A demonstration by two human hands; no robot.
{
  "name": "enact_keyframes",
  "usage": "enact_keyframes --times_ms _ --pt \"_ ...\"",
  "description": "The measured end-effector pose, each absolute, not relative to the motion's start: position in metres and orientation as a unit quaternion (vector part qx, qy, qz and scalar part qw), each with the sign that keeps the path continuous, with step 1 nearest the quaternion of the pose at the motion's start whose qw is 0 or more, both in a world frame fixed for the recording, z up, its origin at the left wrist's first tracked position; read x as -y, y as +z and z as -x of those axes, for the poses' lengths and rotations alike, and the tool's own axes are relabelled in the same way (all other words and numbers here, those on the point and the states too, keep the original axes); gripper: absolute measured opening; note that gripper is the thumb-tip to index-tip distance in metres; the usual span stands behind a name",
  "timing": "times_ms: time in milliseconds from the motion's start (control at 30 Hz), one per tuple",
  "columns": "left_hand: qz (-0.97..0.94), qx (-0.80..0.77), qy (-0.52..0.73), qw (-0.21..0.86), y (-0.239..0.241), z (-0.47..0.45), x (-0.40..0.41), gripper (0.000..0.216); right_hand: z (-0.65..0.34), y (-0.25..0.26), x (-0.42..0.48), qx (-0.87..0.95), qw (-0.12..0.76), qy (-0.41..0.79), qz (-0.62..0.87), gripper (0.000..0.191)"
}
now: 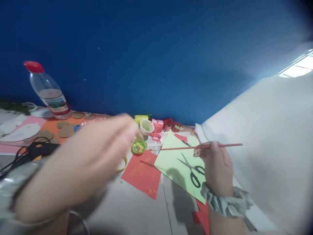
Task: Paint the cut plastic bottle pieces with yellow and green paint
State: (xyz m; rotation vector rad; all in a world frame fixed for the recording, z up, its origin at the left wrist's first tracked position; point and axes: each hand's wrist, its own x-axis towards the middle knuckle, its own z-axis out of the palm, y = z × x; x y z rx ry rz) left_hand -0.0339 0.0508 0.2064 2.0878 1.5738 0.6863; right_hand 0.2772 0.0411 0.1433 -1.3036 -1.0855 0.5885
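Observation:
My right hand is closed around a thin red paintbrush, held almost level above pale green paper. The brush's tip points left, close to a small round container of shiny yellow-green paint. My left hand is smeared by motion, its fingertips near that container; whether they grip anything I cannot make out. Below the container lies a red sheet of paper with yellow marks. Black-handled scissors rest with their blades apart on the green paper.
A paper cup with greenish liquid stands behind the paint. Beside it are small red-and-white paper pieces and a yellow roll. A tape ring lies near my left hand. A red-capped bottle stands at left against the blue wall.

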Motion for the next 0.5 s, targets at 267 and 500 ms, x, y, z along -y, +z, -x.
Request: enact_keyframes --times_ms 267,500 --pt "-0.839 -0.466 -0.135 0.246 0.129 -0.069 -0.001 0.029 -0.258 0.102 -0.005 0.525 0.531 0.193 0.637 0.034" --pt "-0.839 -0.47 -0.138 0.236 0.104 -0.078 0.003 0.028 -0.244 0.1 -0.009 0.578 0.488 0.188 0.626 0.029"
